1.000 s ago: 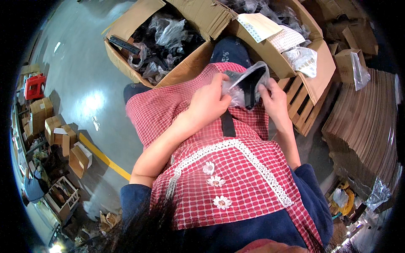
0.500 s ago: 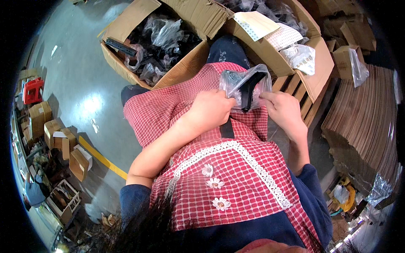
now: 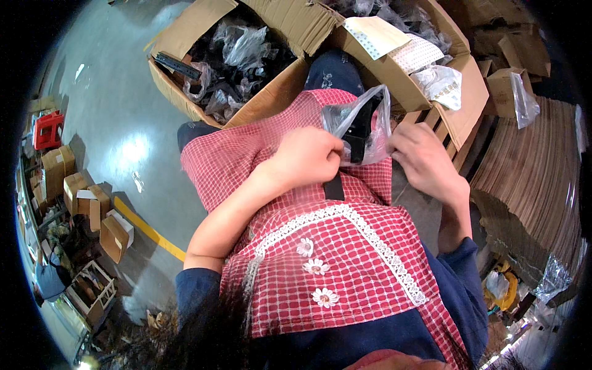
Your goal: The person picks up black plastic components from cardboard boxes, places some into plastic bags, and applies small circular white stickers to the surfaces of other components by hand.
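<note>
Clear bag (image 3: 378, 140) held up over the far right corner of the checked apron (image 3: 345, 246), which covers the person's lap. Black part (image 3: 355, 149) inside it, seen through the film.

Left hand (image 3: 311, 154): fingers closed, pinching the bag at its lower left edge. Right hand (image 3: 422, 157): fingers bent and bunched at the bag's right edge; blurred, so cannot tell whether they grip the film or sit just beside it.

Beyond the lap, two cartons side by side. Left carton (image 3: 271, 95): dark parts and crumpled film (image 3: 245, 46) inside; a black rail (image 3: 177, 65) lies at its left edge. Right carton (image 3: 385, 77): more film inside; a pale sheet (image 3: 377, 37) lies over its near left edge, a dotted sheet (image 3: 418, 57) just beside it. Wooden slats (image 3: 439, 131) show below its near edge.

Floor (image 3: 123, 80): cardboard stack (image 3: 530, 166) to the right; red crate (image 3: 48, 131) near the left edge.
</note>
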Available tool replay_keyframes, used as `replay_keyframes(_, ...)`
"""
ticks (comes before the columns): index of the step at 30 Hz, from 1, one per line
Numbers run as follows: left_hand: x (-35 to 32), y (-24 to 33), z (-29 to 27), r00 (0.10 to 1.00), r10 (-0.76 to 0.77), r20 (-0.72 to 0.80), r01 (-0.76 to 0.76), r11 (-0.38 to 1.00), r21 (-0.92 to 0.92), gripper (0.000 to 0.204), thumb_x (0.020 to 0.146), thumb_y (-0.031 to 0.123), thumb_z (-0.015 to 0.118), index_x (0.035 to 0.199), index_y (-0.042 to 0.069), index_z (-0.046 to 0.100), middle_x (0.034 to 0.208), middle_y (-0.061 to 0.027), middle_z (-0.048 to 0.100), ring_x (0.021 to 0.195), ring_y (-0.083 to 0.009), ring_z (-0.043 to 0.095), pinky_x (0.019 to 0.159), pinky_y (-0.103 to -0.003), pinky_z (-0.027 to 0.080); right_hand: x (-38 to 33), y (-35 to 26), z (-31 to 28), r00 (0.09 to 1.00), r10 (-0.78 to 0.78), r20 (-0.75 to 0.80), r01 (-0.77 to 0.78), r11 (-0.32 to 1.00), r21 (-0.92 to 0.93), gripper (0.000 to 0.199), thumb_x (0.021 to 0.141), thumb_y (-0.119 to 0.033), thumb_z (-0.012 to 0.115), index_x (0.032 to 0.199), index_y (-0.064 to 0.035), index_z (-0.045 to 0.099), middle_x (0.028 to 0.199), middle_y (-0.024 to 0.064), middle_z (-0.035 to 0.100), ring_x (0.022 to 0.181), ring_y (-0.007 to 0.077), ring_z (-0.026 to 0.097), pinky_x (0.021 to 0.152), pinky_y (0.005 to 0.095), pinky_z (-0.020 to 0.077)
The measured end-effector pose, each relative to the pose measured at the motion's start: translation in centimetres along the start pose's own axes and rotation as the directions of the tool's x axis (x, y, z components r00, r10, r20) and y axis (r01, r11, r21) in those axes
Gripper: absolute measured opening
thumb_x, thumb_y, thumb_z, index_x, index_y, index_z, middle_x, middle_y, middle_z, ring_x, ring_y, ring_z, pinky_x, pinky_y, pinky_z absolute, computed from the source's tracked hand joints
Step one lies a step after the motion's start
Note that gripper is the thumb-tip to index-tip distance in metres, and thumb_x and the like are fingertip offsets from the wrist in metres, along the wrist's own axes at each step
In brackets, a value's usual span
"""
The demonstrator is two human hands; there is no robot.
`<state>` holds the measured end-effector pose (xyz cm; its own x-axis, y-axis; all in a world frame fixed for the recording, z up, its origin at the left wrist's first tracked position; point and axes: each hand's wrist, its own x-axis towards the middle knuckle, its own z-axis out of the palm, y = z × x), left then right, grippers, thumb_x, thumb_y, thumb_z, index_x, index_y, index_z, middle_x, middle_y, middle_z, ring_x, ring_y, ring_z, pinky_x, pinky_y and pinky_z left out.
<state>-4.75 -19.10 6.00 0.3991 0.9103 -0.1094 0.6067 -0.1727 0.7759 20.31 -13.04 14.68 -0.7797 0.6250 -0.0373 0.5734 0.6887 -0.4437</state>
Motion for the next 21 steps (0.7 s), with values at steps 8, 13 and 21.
replay_keyframes(8, 1.1, 1.6, -0.4, 0.996, -0.083, 0.017, 0.084, 0.996, -0.024, 0.036, 0.085, 0.044, 0.069, 0.081, 0.008, 0.073, 0.077, -0.0191, 0.069, 0.074, -0.0378, 0.069, 0.066, -0.046, 0.055, -0.5, 0.0, 0.6, 0.999, -0.028, 0.018, 0.028, 1.0, -0.001, 0.019, 0.081, -0.002, 0.065, 0.099, -0.005, 0.061, 0.095, 0.0124, 0.059, 0.093, 0.034, 0.058, 0.083, 0.0418, 0.0436)
replay_keyframes(13, 1.8, 2.1, 0.6, 0.994, -0.082, 0.075, 0.077, 0.994, 0.075, 0.044, 0.084, 0.053, 0.069, 0.087, 0.009, 0.072, 0.08, -0.0179, 0.071, 0.076, -0.0381, 0.07, 0.068, -0.048, 0.054, -0.5, -1.0, -0.8, 1.0, 0.018, -0.001, -0.018, 1.0, 0.004, 0.019, 0.081, -0.001, 0.064, 0.099, -0.0053, 0.061, 0.096, 0.0131, 0.059, 0.094, 0.0343, 0.058, 0.086, 0.0415, 0.0444)
replay_keyframes(21, 1.6, 1.3, 0.2, 0.965, -0.159, -0.211, 0.143, 0.986, -0.091, 0.035, 0.084, 0.041, 0.071, 0.079, 0.007, 0.072, 0.073, -0.0171, 0.069, 0.071, -0.0369, 0.069, 0.062, -0.044, 0.053, -1.1, -0.6, -0.9, 0.998, 0.057, -0.03, -0.055, 0.996, 0.067, 0.017, 0.079, -0.005, 0.066, 0.096, -0.0046, 0.062, 0.096, 0.0133, 0.06, 0.095, 0.0352, 0.058, 0.087, 0.0419, 0.0434)
